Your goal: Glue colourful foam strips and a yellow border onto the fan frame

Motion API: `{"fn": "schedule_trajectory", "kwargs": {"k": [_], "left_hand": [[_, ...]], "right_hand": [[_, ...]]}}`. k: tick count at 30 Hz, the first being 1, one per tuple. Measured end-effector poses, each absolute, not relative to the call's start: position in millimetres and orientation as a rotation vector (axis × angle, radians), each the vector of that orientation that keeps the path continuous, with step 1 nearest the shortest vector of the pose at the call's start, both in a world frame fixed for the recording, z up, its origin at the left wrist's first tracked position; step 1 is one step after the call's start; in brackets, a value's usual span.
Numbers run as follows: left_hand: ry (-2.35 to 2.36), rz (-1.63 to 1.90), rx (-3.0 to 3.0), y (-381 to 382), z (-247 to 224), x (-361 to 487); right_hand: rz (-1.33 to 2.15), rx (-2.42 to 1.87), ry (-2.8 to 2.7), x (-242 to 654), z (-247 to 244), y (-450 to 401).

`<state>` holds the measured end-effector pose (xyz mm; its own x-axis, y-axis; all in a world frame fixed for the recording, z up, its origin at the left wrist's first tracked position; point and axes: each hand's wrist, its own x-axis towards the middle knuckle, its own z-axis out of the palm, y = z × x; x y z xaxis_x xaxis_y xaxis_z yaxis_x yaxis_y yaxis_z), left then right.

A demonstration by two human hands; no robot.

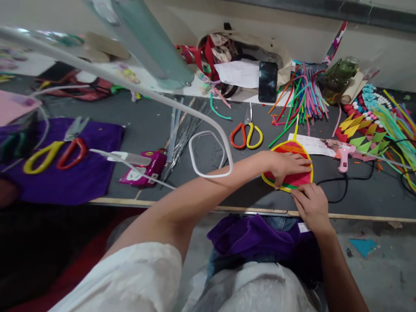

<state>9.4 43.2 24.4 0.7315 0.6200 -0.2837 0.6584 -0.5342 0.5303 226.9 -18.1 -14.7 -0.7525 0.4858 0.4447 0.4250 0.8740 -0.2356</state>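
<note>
A rounded red craft piece (294, 149) with orange streaks, a green band and a fuzzy yellow border that looks like pipe cleaner lies on the dark table. My left hand (287, 167) rests flat across it, fingers stretched and the thumb apart. At its lower edge, the bent fingers of my right hand (312, 206) close on the border; the fingertips are partly hidden. Beyond the piece lies a white paper strip (313, 145). A pink glue gun (344, 156) is to its right, and scissors (246, 132) with red and yellow handles lie to the left.
Colourful pipe cleaners (308, 97) stand bundled behind, near a phone (268, 82) and a green-lidded bottle (341, 78). A bent white tube (208, 117) crosses above the table. Pliers (60, 149) lie on purple cloth (97, 182) at left. The glue gun's black cord (346, 184) curls at right.
</note>
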Motion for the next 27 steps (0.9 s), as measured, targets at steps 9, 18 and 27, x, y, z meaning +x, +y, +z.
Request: {"fn": "schedule_trajectory", "kwargs": {"k": [9,18,27], "left_hand": [[0.929,0.052,2.308,41,17,6],[0.948,0.014,2.255,43,22,7],[0.919,0.112,2.204,46,20,4]], "right_hand": [[0.166,-0.662,-2.519,223,-19,-22],[0.259,-0.772,-2.448,209,-19,-24],[0.284,-0.83,-2.428,207,-24,-23]]}}
